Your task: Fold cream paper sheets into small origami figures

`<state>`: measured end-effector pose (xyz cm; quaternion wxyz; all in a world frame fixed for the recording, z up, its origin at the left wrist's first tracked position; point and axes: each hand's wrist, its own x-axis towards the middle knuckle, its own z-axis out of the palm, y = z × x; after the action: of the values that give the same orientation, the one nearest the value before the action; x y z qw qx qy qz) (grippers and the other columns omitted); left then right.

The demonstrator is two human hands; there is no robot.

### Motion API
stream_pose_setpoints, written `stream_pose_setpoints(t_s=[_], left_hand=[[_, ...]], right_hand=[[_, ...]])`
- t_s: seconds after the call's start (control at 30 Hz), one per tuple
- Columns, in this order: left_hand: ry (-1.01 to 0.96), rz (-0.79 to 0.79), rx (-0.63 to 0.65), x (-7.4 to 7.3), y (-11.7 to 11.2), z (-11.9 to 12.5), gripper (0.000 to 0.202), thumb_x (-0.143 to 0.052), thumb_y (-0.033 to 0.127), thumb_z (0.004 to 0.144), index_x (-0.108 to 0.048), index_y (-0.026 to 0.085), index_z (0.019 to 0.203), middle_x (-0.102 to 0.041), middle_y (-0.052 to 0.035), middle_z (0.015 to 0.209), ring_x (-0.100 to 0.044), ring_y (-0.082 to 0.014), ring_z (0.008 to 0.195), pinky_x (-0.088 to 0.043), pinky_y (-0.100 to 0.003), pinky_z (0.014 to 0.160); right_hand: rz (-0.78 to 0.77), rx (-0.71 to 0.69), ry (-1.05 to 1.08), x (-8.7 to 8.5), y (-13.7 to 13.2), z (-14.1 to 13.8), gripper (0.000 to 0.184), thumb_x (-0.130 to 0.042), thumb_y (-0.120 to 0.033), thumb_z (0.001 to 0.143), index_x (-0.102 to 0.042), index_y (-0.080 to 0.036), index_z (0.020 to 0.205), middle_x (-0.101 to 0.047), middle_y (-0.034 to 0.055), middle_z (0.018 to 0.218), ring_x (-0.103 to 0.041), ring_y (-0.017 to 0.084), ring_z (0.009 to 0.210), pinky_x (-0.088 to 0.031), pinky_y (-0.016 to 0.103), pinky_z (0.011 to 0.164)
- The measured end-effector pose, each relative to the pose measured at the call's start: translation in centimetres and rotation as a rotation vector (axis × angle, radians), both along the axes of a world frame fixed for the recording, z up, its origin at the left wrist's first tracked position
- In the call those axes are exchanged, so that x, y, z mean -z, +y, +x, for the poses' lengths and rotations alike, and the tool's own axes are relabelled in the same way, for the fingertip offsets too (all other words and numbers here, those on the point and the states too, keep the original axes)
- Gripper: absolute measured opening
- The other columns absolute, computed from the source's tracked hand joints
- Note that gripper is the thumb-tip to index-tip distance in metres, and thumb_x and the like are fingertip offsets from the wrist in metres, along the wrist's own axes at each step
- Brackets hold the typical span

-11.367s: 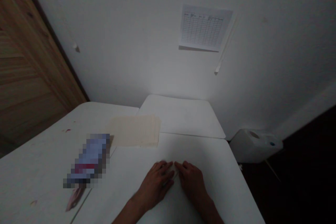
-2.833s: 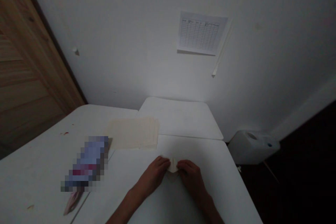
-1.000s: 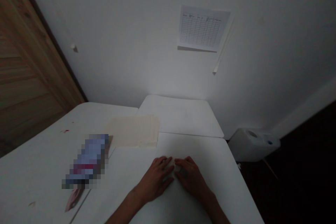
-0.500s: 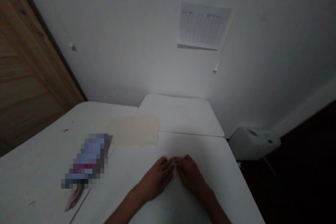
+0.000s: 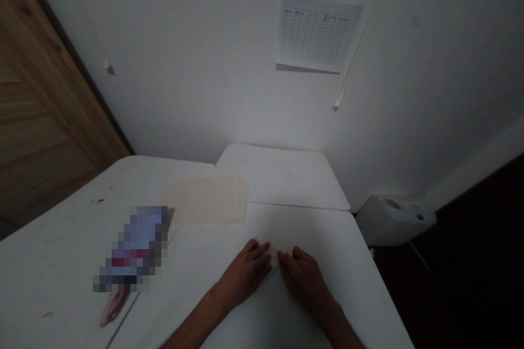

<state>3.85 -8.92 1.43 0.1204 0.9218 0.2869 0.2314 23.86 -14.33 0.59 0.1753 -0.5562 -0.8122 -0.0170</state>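
Note:
A small pale piece of folded paper [image 5: 274, 259] lies on the white table in front of me, partly covered by my fingers. My left hand [image 5: 249, 268] presses on its left side, with the fingers close together. At the paper's right edge are the bent fingertips of my right hand [image 5: 303, 274], closed on it in a pinch. The fold's exact shape is too dim and small to make out. Beyond my left hand is a stack of cream paper sheets [image 5: 207, 200], lying flat and untouched.
To the left lies a pixelated blue item [image 5: 139, 240], with a pink loop-like handle [image 5: 114, 305] below it. A printed table sheet [image 5: 317, 32] hangs on the wall. Off the white table's [image 5: 347, 251] right edge stands a white plastic container [image 5: 388, 221]. A wooden door [image 5: 45, 82] is at left.
My right hand has shifted slightly right, away from my left hand, and more of the folded paper shows between them. The view has tilted a little.

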Motion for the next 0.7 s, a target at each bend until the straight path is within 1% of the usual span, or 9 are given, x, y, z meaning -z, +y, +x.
stream_pose_setpoints(t_s=[0.1,0.17,0.27,0.33,0.4,0.47,0.53,0.63,0.7], left_hand=[[0.009,-0.012,-0.001,0.0,-0.2,0.0,0.014,-0.053,0.02,0.092,-0.066,0.02,0.097,-0.061,-0.0076,0.123,-0.053,-0.0247,0.102,-0.051,-0.043,0.089],[0.002,-0.004,-0.016,0.1,-0.3,0.0,0.014,-0.053,0.021,0.092,-0.065,0.02,0.097,-0.06,-0.0084,0.125,-0.052,-0.0253,0.105,-0.051,-0.044,0.091],[-0.012,0.042,-0.064,0.6,-0.6,0.1,0.016,-0.052,0.021,0.092,-0.065,0.02,0.102,-0.057,-0.0116,0.128,-0.051,-0.0278,0.111,-0.051,-0.046,0.091],[-0.003,0.066,-0.076,0.9,-0.7,0.1,0.018,-0.052,0.02,0.092,-0.064,0.019,0.105,-0.057,-0.0131,0.127,-0.05,-0.029,0.113,-0.051,-0.047,0.092],[0.014,0.083,-0.067,0.9,-0.7,0.2,0.018,-0.052,0.019,0.092,-0.064,0.019,0.105,-0.059,-0.0131,0.124,-0.051,-0.0291,0.113,-0.05,-0.047,0.093],[0.032,0.087,-0.06,0.7,-0.7,0.3,0.018,-0.051,0.019,0.092,-0.063,0.019,0.106,-0.06,-0.0125,0.121,-0.052,-0.0284,0.112,-0.05,-0.047,0.093],[0.043,0.076,-0.054,0.4,-0.7,0.4,0.018,-0.051,0.018,0.092,-0.062,0.019,0.106,-0.062,-0.0115,0.119,-0.054,-0.0272,0.108,-0.05,-0.045,0.092],[0.041,0.065,-0.036,0.1,-0.7,0.5,0.018,-0.049,0.017,0.092,-0.061,0.019,0.105,-0.063,-0.01,0.115,-0.056,-0.0253,0.104,-0.051,-0.043,0.091],[0.044,0.08,-0.04,0.1,-0.7,0.5,0.02,-0.047,0.016,0.092,-0.061,0.019,0.106,-0.063,-0.0102,0.116,-0.056,-0.0256,0.104,-0.05,-0.044,0.092]], right_hand=[[-0.022,0.025,0.001,0.0,-1.0,0.5,0.025,-0.041,-0.017,0.096,-0.061,-0.02,0.11,-0.058,0.0042,0.072,-0.053,0.019,0.071,-0.04,0.026,0.065],[-0.034,0.04,0.013,-0.2,-1.1,0.6,0.023,-0.041,-0.018,0.096,-0.063,-0.02,0.102,-0.057,0.004,0.071,-0.053,0.019,0.071,-0.04,0.026,0.065],[-0.046,0.081,0.085,-0.5,-0.2,0.6,0.018,-0.047,-0.019,0.094,-0.064,-0.021,0.091,-0.06,0.0041,0.073,-0.054,0.018,0.073,-0.042,0.026,0.067],[-0.06,0.11,0.156,-0.7,0.9,0.4,0.015,-0.051,-0.02,0.092,-0.065,-0.021,0.089,-0.063,0.0044,0.076,-0.056,0.018,0.075,-0.043,0.026,0.069],[-0.083,0.089,0.198,-1.0,2.2,0.0,0.015,-0.051,-0.02,0.092,-0.066,-0.021,0.093,-0.066,0.0045,0.08,-0.058,0.019,0.081,-0.044,0.026,0.073],[-0.111,0.034,0.208,-1.3,3.2,-0.4,0.019,-0.053,-0.019,0.092,-0.066,-0.022,0.105,-0.068,0.0045,0.09,-0.059,0.019,0.088,-0.045,0.027,0.08],[-0.143,-0.006,0.192,-1.4,3.8,-0.8,0.023,-0.051,-0.019,0.093,-0.065,-0.024,0.111,-0.068,0.0035,0.094,-0.059,0.018,0.09,-0.045,0.027,0.081],[-0.166,-0.019,0.137,-1.6,3.9,-1.2,0.025,-0.048,-0.02,0.095,-0.064,-0.028,0.112,-0.067,0.0021,0.091,-0.06,0.017,0.087,-0.045,0.025,0.077],[-0.162,-0.006,0.089,-1.6,3.7,-1.3,0.025,-0.048,-0.021,0.096,-0.064,-0.03,0.113,-0.066,0.0021,0.089,-0.06,0.017,0.085,-0.045,0.024,0.073]])
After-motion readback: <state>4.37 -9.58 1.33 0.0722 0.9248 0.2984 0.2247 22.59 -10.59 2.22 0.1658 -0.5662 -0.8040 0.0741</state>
